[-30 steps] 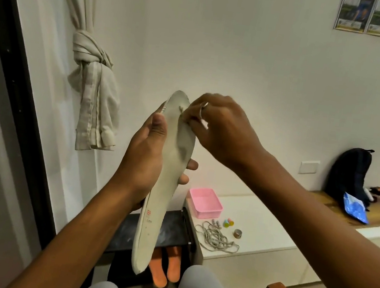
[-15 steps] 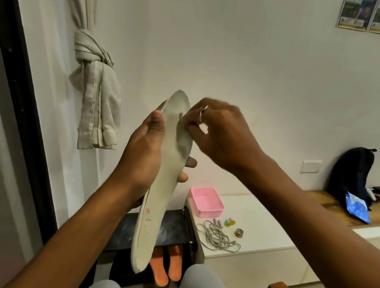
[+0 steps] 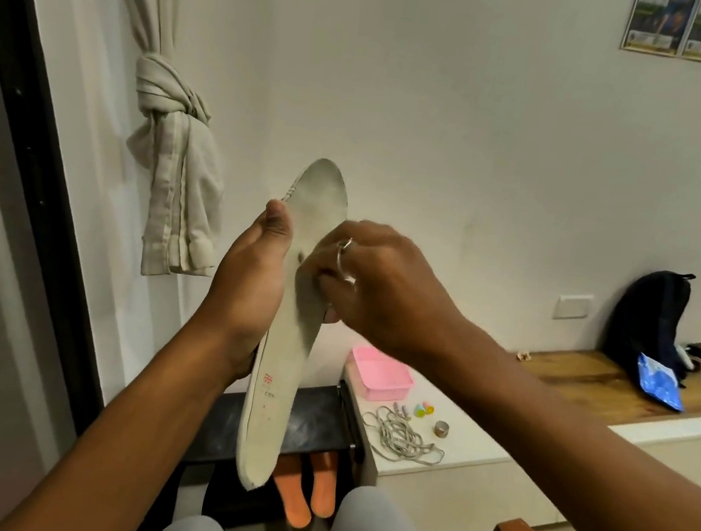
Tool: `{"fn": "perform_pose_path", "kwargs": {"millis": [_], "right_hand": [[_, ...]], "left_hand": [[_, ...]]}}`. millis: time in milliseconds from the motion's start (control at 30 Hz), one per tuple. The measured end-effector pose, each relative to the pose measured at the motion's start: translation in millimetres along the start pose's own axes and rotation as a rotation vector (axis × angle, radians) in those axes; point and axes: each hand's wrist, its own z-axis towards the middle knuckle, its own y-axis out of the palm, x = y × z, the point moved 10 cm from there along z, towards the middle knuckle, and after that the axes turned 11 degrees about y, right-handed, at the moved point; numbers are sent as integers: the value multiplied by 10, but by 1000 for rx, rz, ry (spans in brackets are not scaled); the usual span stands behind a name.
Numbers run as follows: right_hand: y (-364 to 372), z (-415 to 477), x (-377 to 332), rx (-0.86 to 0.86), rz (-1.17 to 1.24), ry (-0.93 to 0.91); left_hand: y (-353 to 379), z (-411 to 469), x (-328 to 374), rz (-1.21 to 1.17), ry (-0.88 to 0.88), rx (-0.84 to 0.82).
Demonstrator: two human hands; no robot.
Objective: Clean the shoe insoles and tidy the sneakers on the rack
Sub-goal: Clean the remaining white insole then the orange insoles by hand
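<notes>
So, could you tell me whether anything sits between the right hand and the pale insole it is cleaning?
Nothing visible does. The right hand already rests its fingertips on the face of the long pale grey insole, which the left hand holds upright from behind.

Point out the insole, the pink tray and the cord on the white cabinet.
Insole [image 3: 275, 390], head view: lower half of its face, by the red print.
Pink tray [image 3: 385, 388], head view: its front wall.
Cord [image 3: 400, 438], head view: middle of the tangled loops.
</notes>
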Motion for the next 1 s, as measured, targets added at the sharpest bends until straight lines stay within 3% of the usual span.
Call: {"fn": "perform_pose_path", "kwargs": {"millis": [167, 300, 400, 600, 700, 867, 1000], "right_hand": [[43, -109, -112, -30, -11, -98], [-209, 169, 173, 222, 5, 20], [-231, 189, 253, 316, 173, 125], [-13, -122, -40, 230, 451, 110], [-89, 9, -4, 261, 414, 84], [-212, 247, 111, 439, 323, 136], [-53, 134, -7, 321, 357, 114]], "left_hand": [[-29, 1, -69, -40, -53, 57], [112, -38, -82, -154, -106, -49], [103, -21, -117, -175, -98, -71], [-1, 51, -163, -278, -143, -7], [79, 58, -210, -382, -171, -52], [141, 38, -245, -336, -149, -103], [11, 86, -221, -345, -127, -24]]}}
